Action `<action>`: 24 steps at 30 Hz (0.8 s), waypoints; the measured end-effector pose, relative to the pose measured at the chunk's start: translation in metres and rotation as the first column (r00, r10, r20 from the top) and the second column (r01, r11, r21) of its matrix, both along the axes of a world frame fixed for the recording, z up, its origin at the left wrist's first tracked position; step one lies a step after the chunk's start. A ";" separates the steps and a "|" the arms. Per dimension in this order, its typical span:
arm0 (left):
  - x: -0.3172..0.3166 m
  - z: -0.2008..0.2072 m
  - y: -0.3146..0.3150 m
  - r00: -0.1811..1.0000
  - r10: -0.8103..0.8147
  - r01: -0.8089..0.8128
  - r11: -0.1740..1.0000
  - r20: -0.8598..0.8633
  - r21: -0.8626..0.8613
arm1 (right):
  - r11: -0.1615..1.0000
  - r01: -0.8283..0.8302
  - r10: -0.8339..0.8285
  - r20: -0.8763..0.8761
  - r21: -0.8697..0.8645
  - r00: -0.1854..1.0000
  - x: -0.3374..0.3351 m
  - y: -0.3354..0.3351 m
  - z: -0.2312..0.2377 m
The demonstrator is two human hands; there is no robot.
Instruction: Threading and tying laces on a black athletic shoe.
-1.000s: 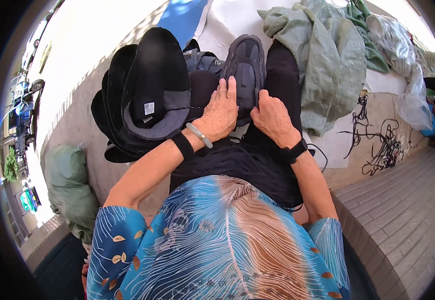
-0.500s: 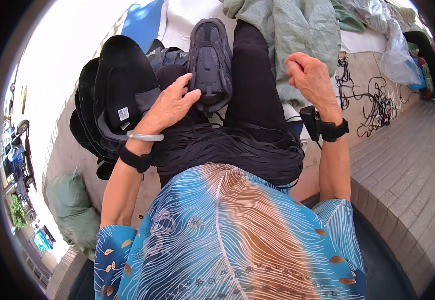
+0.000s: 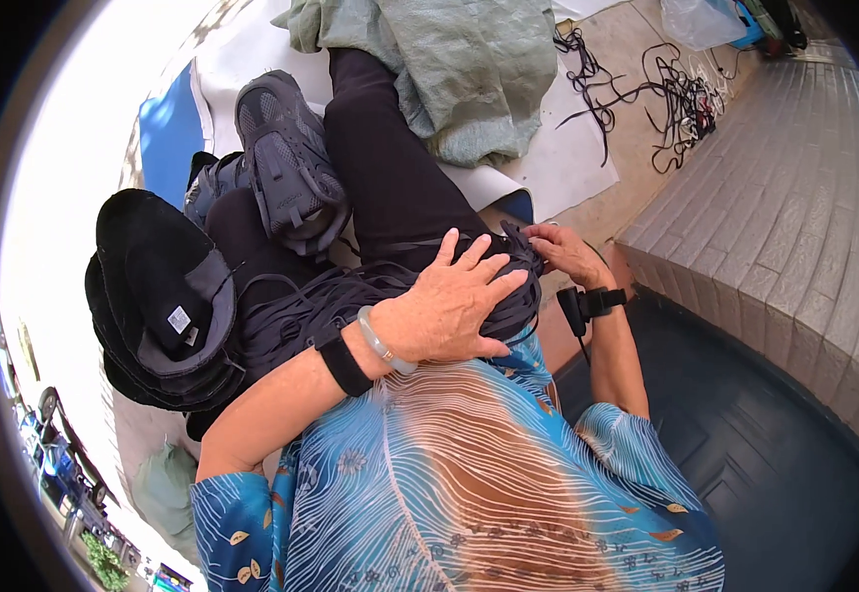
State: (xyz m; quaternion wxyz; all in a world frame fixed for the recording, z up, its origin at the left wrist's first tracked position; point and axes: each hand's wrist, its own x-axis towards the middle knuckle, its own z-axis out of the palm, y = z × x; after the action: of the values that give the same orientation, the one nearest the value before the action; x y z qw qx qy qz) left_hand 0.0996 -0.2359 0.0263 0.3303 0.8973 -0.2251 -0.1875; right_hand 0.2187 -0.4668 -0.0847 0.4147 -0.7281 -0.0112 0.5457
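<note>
Evidently the biggest thing around is the grey tiled ledge (image 3: 775, 207) curving up along the person's right. Next in size comes the loose patterned shirt (image 3: 449, 464), blue and brown, on the seated person, then the black trousers (image 3: 380, 148) on the legs. A crumpled green sack (image 3: 469, 79) lies beyond the right leg, partly on a white sheet (image 3: 582, 158) spread over the ground. At the person's left leans a nest of black shoe parts (image 3: 143, 266), one tucked inside another. Across the lap runs a wide heap of dark laces (image 3: 291, 321), its right end gathered between the two hands. One dark grey shoe (image 3: 286, 163) rests at the left knee, toe pointing away, with both hands well apart from it; a second grey shoe (image 3: 217, 183) shows just beside it, half covered. On the ground near the ledge sits a tangle of black cords (image 3: 681, 104). The left hand (image 3: 454, 296) lies across the laces, back upward, fingers spread and holding nothing. The right hand (image 3: 569, 255) has its bent fingertips at the laces' far end; I can't tell whether they are pinched together. Smallest, a pale bangle (image 3: 384, 342) circles the left wrist.
</note>
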 end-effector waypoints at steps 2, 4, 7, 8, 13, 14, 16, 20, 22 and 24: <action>-0.002 -0.010 -0.005 0.999 0.007 -0.008 1.000 0.046 0.013 | 0.995 0.068 -0.063 -0.061 0.075 0.996 -0.005 -0.005 0.008; -0.001 -0.012 -0.003 0.996 0.012 -0.014 1.000 0.093 0.021 | 0.989 0.042 -0.013 -0.194 0.143 0.981 -0.001 -0.013 0.009; 0.001 -0.006 0.011 0.996 0.092 -0.090 0.990 0.011 -0.104 | 0.948 0.227 -0.191 -0.174 0.223 0.966 0.015 -0.026 -0.001; 0.000 -0.005 0.014 0.996 0.092 -0.090 0.991 0.011 -0.099 | 0.921 0.292 -0.253 -0.177 0.256 0.951 0.022 -0.023 0.004; -0.003 0.011 0.034 0.944 0.329 -0.329 0.941 -0.013 -0.078 | 0.850 0.296 -0.290 -0.082 0.435 0.953 0.047 -0.001 0.049; -0.001 0.016 0.037 0.919 0.394 -0.394 0.917 -0.008 -0.057 | 0.848 0.291 -0.288 -0.076 0.442 0.954 0.049 0.004 0.050; 0.009 0.025 0.026 0.904 0.428 -0.423 0.896 0.006 -0.132 | 0.912 0.180 -0.298 0.291 0.369 0.909 0.053 0.012 0.053; 0.025 0.007 -0.004 0.940 0.256 -0.276 0.959 0.224 0.061 | 0.883 0.262 -0.364 0.215 0.389 0.906 0.055 0.029 0.059; 0.020 -0.010 -0.003 0.989 0.134 -0.143 0.976 0.068 0.163 | 0.882 0.282 -0.385 0.234 0.378 0.893 0.057 0.030 0.056; 0.016 -0.015 -0.005 0.981 0.147 -0.163 0.979 0.131 0.126 | 0.898 0.313 -0.389 0.226 0.309 0.893 0.059 0.021 0.044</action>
State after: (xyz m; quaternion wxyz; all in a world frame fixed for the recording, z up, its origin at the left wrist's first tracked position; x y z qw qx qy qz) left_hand 0.1152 -0.2408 0.0113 0.2678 0.9422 -0.1606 -0.1216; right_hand 0.2779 -0.4460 -0.0404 0.5946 -0.7261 -0.0100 0.3451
